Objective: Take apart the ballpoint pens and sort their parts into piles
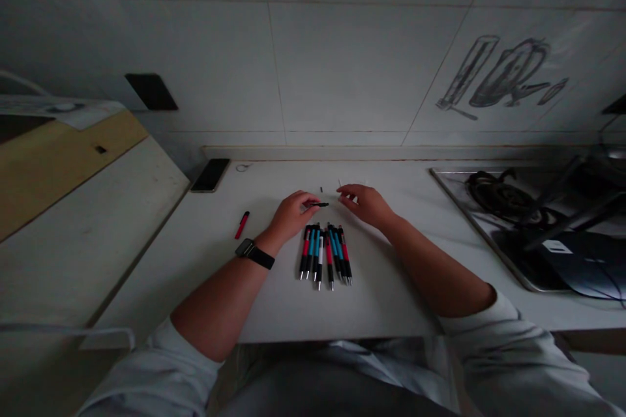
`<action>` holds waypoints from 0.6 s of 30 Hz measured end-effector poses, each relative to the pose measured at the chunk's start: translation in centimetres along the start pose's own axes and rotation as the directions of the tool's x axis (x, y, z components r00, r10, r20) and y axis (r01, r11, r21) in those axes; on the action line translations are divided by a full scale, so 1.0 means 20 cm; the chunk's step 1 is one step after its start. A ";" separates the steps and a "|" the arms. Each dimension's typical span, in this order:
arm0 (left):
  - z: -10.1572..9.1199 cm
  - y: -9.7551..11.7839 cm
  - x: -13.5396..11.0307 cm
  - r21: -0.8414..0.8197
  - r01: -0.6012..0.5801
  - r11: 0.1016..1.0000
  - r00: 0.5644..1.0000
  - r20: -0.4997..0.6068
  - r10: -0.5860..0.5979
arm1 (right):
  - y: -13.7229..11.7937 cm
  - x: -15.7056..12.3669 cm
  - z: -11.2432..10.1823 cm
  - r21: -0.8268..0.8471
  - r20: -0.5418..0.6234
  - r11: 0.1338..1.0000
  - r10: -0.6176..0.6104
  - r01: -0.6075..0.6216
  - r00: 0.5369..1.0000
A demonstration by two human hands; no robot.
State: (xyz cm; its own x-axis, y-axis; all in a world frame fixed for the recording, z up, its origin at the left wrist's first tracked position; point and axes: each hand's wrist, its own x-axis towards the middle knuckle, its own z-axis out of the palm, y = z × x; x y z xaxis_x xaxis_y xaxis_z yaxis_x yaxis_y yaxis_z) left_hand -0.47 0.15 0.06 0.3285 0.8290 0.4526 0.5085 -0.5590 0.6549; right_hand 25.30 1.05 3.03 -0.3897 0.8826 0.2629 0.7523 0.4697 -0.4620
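Observation:
My left hand (294,212) is closed in a pinch on a dark pen part (321,204), whose black tip points right. Most of that part is hidden by the fingers. Opposite it, my right hand (364,202) has its fingertips together, and a thin whitish rod (340,182) sticks up from them; its kind is too small to make out. Between the hands a tiny dark piece (321,189) lies on the counter. Just below them is a row of several pens (321,254) in red, blue and white with black grips. A red pen barrel (241,225) lies apart, left of my left hand.
A smartphone (210,175) and a small ring-like item (242,168) lie on the white counter (381,300) near the wall. At right is a gas stove (489,234) with a dark object on it. A light-coloured cabinet (88,208) borders the left side.

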 end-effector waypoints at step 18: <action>-0.02 0.04 -0.01 0.020 0.061 0.998 0.996 0.072 -0.062 | -0.13 -0.05 0.14 0.279 0.009 0.960 0.000 -0.003 1.000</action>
State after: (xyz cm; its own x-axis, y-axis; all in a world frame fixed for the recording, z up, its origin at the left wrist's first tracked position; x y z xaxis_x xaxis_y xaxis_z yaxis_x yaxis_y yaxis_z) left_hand -0.52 -0.47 0.66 0.3525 0.8610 0.3666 0.5435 -0.5073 0.6688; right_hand 22.30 -0.92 1.62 -0.3942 0.8828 0.2555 0.5750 0.4538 -0.6808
